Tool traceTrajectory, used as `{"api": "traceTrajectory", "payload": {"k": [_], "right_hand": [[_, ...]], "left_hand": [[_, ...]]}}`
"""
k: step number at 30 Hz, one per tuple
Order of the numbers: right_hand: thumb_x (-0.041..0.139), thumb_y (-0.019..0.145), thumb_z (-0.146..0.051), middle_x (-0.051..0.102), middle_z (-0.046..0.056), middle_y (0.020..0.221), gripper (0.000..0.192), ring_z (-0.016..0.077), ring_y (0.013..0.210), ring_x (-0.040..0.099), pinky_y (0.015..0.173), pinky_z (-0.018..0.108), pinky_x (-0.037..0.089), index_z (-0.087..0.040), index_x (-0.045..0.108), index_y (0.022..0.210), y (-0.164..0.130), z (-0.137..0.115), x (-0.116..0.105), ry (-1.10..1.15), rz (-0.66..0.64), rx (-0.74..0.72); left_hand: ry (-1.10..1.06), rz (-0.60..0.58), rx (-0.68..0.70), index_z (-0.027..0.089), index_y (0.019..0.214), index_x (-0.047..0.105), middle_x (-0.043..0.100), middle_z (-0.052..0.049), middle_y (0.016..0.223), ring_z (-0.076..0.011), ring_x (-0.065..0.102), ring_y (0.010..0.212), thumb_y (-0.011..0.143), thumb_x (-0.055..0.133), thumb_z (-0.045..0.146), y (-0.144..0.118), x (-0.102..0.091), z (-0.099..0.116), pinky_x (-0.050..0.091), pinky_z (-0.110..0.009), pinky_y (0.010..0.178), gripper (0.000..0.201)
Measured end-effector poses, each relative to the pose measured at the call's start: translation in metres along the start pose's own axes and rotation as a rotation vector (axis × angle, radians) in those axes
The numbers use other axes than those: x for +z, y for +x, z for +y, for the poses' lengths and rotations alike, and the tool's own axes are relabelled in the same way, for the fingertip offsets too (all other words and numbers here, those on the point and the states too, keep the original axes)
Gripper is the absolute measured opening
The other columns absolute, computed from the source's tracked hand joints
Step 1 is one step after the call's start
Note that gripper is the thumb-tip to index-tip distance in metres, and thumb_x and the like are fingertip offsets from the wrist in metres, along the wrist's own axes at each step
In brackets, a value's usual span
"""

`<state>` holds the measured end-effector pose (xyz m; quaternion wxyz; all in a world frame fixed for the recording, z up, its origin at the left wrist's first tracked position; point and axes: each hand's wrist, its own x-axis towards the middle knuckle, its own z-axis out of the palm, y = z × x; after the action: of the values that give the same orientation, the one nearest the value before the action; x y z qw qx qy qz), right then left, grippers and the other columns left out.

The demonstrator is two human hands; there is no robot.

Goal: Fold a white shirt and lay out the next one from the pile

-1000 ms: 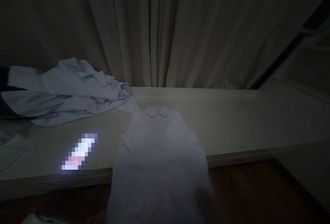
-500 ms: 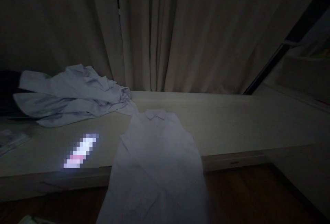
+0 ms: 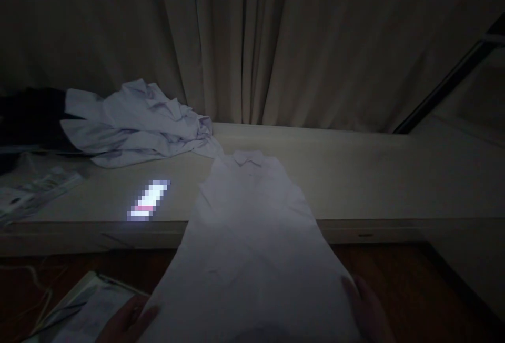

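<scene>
Holding a white collared cloth shirt (image 3: 252,232) by opposite edges in left hand (image 3: 128,321) and right hand (image 3: 369,309). Resting at its collar end on a long pale table (image 3: 366,174) beyond both hands, before pleated beige curtains (image 3: 335,43), with reddish-brown flooring (image 3: 398,282) beside right hand.

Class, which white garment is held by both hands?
The collared shirt in the middle, spread between the left hand and right hand; the white garment at left lies crumpled.

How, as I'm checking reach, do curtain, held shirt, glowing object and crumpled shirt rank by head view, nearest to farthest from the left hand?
1. Held shirt: in left hand
2. Glowing object: front left
3. Crumpled shirt: back left
4. Curtain: behind them all
</scene>
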<state>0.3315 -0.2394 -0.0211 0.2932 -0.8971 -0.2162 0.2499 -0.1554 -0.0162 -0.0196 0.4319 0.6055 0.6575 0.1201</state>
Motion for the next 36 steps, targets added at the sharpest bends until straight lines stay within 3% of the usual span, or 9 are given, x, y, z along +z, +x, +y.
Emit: {"api": "traceTrajectory", "payload": {"k": [3, 7, 10, 14, 18, 21, 25, 29, 36], "right_hand": [[0.041, 0.075, -0.057, 0.065, 0.016, 0.113, 0.058, 0.0282, 0.103, 0.062, 0.088, 0.038, 0.049, -0.014, 0.059, 0.109, 0.006, 0.015, 0.001, -0.056, -0.014, -0.039], [0.044, 0.071, -0.05, 0.056, 0.02, 0.126, 0.064, 0.0302, 0.116, 0.054, 0.099, 0.043, 0.042, -0.009, 0.054, 0.119, 0.012, 0.02, 0.012, -0.136, 0.074, -0.184], [0.043, 0.073, -0.05, 0.058, 0.018, 0.122, 0.058, 0.0282, 0.111, 0.056, 0.095, 0.042, 0.045, -0.012, 0.054, 0.116, 0.007, -0.008, 0.03, -0.073, 0.093, -0.236], [0.037, 0.083, -0.044, 0.064, 0.012, 0.107, 0.042, 0.0212, 0.095, 0.061, 0.085, 0.034, 0.048, -0.017, 0.057, 0.108, -0.028, -0.071, 0.08, 0.006, -0.06, -0.311], [0.04, 0.086, -0.039, 0.066, 0.01, 0.106, 0.034, 0.0206, 0.097, 0.06, 0.089, 0.033, 0.043, -0.018, 0.063, 0.1, -0.069, -0.11, 0.147, -0.063, -0.475, -0.408], [0.042, 0.086, -0.037, 0.068, 0.009, 0.095, 0.031, 0.0186, 0.087, 0.06, 0.081, 0.031, 0.044, -0.017, 0.064, 0.092, -0.081, -0.119, 0.185, -0.054, -0.658, -0.366], [0.042, 0.087, -0.038, 0.065, 0.006, 0.08, 0.031, 0.0151, 0.073, 0.056, 0.07, 0.027, 0.043, -0.015, 0.064, 0.084, -0.078, -0.125, 0.208, -0.053, -0.656, -0.218], [0.047, 0.085, -0.034, 0.064, 0.006, 0.079, 0.026, 0.0139, 0.071, 0.054, 0.067, 0.026, 0.04, -0.015, 0.062, 0.078, -0.072, -0.134, 0.216, -0.103, -0.576, -0.211], [0.048, 0.084, -0.03, 0.066, 0.006, 0.082, 0.023, 0.0155, 0.076, 0.055, 0.072, 0.027, 0.041, -0.015, 0.064, 0.074, -0.065, -0.138, 0.219, -0.132, -0.594, -0.218]], "left_hand": [[0.006, -0.066, 0.01, 0.025, 0.081, 0.062, 0.072, -0.001, 0.082, -0.0248, 0.067, 0.081, 0.064, 0.058, 0.058, 0.0, -0.002, 0.001, 0.055, -0.034, 0.073, 0.038], [0.121, 0.07, 0.062, 0.022, 0.098, 0.058, 0.071, -0.006, 0.099, -0.0232, 0.066, 0.089, 0.073, 0.048, 0.051, -0.004, 0.017, 0.026, 0.051, -0.035, 0.081, 0.039], [0.18, 0.01, 0.158, 0.024, 0.097, 0.06, 0.07, -0.005, 0.1, -0.0209, 0.065, 0.093, 0.08, 0.04, 0.047, -0.005, 0.046, 0.058, 0.049, -0.033, 0.083, 0.035], [0.307, -0.049, 0.208, 0.026, 0.094, 0.06, 0.07, -0.005, 0.096, -0.0198, 0.064, 0.09, 0.081, 0.043, 0.048, -0.002, 0.082, 0.085, 0.047, -0.03, 0.081, 0.031], [0.392, -0.061, 0.219, 0.024, 0.099, 0.055, 0.067, -0.006, 0.102, -0.0192, 0.062, 0.092, 0.084, 0.039, 0.049, 0.007, 0.095, 0.081, 0.044, -0.031, 0.085, 0.034], [0.391, -0.038, 0.221, 0.023, 0.102, 0.051, 0.063, -0.005, 0.107, -0.0184, 0.06, 0.095, 0.087, 0.034, 0.047, 0.015, 0.098, 0.07, 0.043, -0.031, 0.086, 0.033], [0.358, -0.029, 0.21, 0.022, 0.103, 0.049, 0.063, -0.007, 0.107, -0.0184, 0.06, 0.094, 0.088, 0.033, 0.045, 0.021, 0.098, 0.064, 0.043, -0.031, 0.083, 0.031], [0.295, -0.07, 0.183, 0.023, 0.098, 0.051, 0.066, -0.006, 0.092, -0.0191, 0.063, 0.081, 0.087, 0.033, 0.049, 0.024, 0.09, 0.07, 0.044, -0.031, 0.074, 0.034], [0.219, -0.081, 0.166, 0.023, 0.092, 0.057, 0.067, -0.003, 0.077, -0.0178, 0.063, 0.069, 0.085, 0.04, 0.046, 0.038, 0.085, 0.066, 0.043, -0.027, 0.063, 0.029]]}}
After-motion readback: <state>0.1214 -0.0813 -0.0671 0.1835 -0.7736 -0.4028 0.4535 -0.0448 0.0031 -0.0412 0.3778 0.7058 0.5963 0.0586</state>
